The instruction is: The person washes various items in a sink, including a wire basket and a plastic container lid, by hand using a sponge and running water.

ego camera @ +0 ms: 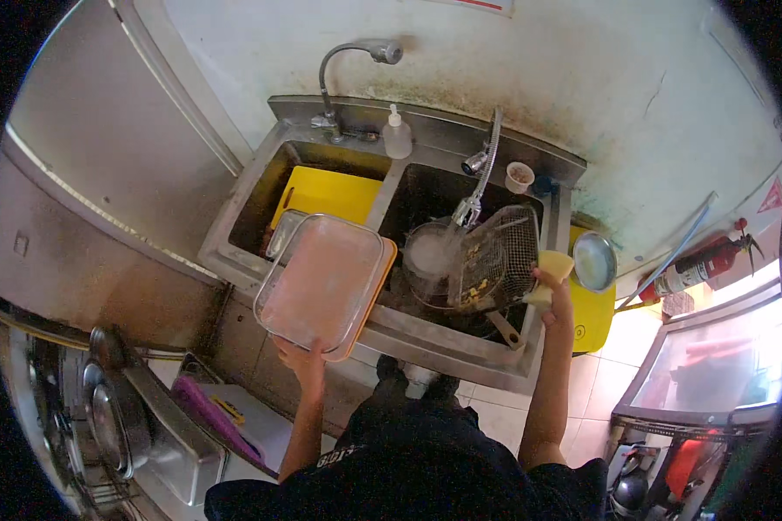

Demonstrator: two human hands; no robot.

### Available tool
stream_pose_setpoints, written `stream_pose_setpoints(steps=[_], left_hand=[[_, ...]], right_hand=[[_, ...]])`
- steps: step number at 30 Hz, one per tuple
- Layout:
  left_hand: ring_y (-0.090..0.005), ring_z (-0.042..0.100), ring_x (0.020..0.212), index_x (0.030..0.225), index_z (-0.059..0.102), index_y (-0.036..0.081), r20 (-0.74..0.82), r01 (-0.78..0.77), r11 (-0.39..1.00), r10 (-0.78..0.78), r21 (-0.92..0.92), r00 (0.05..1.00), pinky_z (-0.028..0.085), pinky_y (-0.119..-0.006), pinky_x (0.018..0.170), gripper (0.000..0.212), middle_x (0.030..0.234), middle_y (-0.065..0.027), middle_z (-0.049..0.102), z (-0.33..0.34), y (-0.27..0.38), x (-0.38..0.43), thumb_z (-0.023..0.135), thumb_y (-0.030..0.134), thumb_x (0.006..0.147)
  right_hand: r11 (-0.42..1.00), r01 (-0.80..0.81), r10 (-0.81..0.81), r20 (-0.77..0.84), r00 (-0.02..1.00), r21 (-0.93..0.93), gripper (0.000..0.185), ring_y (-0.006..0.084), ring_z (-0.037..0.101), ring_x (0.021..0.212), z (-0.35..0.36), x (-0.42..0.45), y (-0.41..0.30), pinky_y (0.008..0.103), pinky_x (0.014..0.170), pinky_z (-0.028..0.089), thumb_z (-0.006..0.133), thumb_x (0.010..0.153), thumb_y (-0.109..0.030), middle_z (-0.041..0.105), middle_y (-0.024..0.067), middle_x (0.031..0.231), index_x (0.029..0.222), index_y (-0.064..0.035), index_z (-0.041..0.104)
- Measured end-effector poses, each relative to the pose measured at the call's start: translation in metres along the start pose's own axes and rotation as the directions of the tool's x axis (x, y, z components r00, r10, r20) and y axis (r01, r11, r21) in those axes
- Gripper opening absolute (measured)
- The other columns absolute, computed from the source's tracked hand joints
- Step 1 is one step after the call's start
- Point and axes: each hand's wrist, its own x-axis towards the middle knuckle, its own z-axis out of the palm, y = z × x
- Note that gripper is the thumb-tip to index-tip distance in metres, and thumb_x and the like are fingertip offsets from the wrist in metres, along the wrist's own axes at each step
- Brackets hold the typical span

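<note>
My left hand (303, 358) grips the near edge of a clear rectangular dish or lid (322, 280). An orange-edged board or tray (386, 264) lies against its underside, and the pair is held over the sink's front rim. My right hand (554, 293) holds a yellow sponge (555, 266) beside a wire-mesh fry basket (518, 244). Yellow food bits cling inside the basket, which rests tilted in the right sink basin (423, 176). Water runs from the spray faucet (467, 211) into a round pot or bowl (427, 251) there. A flat handle (505, 329) sticks out near the front.
A yellow cutting board (332, 192) and a metal pan (285, 234) lie in the left basin. Behind stand a soap pump bottle (397, 138) and a small cup (519, 177). Right of the sink are a round metal lid or bowl (594, 260) and a fire extinguisher (697, 264).
</note>
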Motion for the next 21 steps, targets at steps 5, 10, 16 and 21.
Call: stream_pose_setpoints(steps=[5, 10, 16, 21], left_hand=[[-0.0403, 0.034, 0.115, 0.130, 0.021, -0.009, 0.186, 0.023, 0.934, 0.047, -0.356, 0.981, 0.026, -0.044, 0.100, 0.081, 0.120, -0.0296, 0.035, 0.035, -0.063, 0.028, 0.065, 0.012, 0.065], [-0.0431, 0.037, 0.114, 0.128, 0.019, -0.014, 0.290, 0.041, 0.996, -0.018, -0.076, 0.957, 0.034, -0.045, 0.095, 0.087, 0.122, -0.0327, 0.034, 0.088, -0.048, 0.054, 0.068, 0.020, 0.066], [-0.0463, 0.038, 0.110, 0.130, 0.014, -0.015, 0.193, 0.054, 0.995, -0.069, 0.080, 0.979, 0.034, -0.046, 0.094, 0.098, 0.121, -0.0333, 0.033, 0.113, 0.023, 0.061, 0.072, 0.025, 0.062], [-0.0406, 0.031, 0.119, 0.134, 0.015, -0.008, -0.005, -0.096, 0.979, 0.098, 0.182, 0.995, 0.027, -0.040, 0.100, 0.085, 0.131, -0.0278, 0.028, 0.080, 0.083, 0.026, 0.066, 0.017, 0.070]], right_hand=[[0.986, 0.149, -0.141, -0.100, 0.985, 0.078, 0.038, 0.0151, 0.054, 0.075, -0.003, -0.013, -0.021, 0.0286, 0.064, 0.047, 0.067, 0.071, -0.002, 0.054, 0.0013, 0.085, 0.104, -0.0084, 0.050], [0.979, 0.179, -0.170, -0.102, 0.980, 0.092, 0.040, 0.0163, 0.056, 0.081, -0.020, -0.014, -0.019, 0.0294, 0.070, 0.048, 0.065, 0.072, -0.002, 0.055, 0.0040, 0.091, 0.108, -0.0067, 0.048], [0.970, 0.202, -0.188, -0.115, 0.976, 0.132, 0.040, 0.0172, 0.057, 0.086, -0.025, -0.014, -0.009, 0.0299, 0.074, 0.049, 0.064, 0.073, -0.002, 0.058, 0.0067, 0.095, 0.109, -0.0031, 0.048], [0.971, 0.142, -0.111, -0.161, 0.981, 0.194, 0.040, 0.0169, 0.057, 0.087, -0.013, -0.028, -0.018, 0.0299, 0.073, 0.049, 0.064, 0.072, -0.002, 0.059, 0.0068, 0.093, 0.109, -0.0028, 0.049]])
